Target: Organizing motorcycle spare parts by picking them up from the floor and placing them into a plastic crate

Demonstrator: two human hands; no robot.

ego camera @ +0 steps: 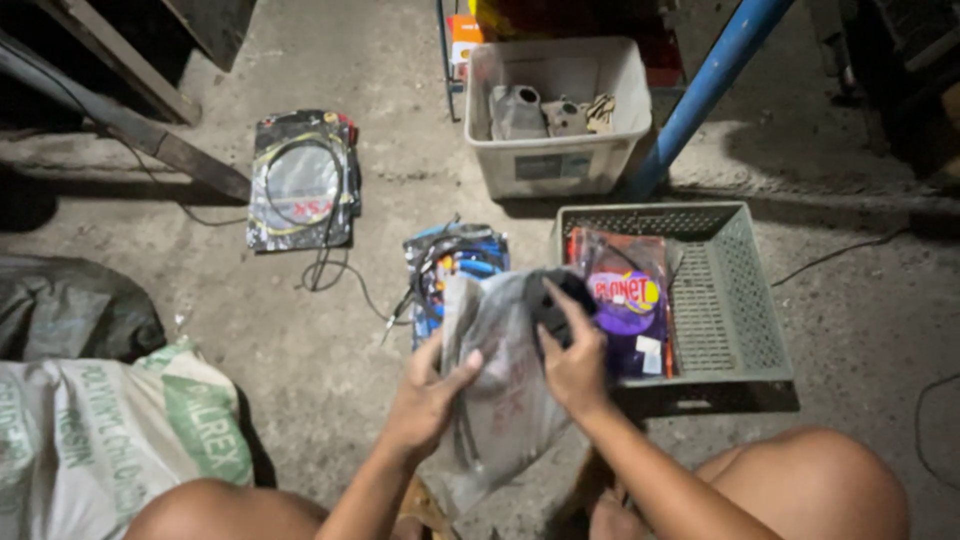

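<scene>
Here, in the head view, the left hand and right hand both grip a clear plastic packet of dark cable, held beside the grey crate. Keeping both grips firm should stop the slack packet sagging.

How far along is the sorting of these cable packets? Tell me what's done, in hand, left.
Done, apparently: several packets already lie in the grey crate. In hand: the left hand and right hand hold a clear plastic packet over the floor. Left, it seems: a blue stack beside the crate and a black stack farther off.
</scene>
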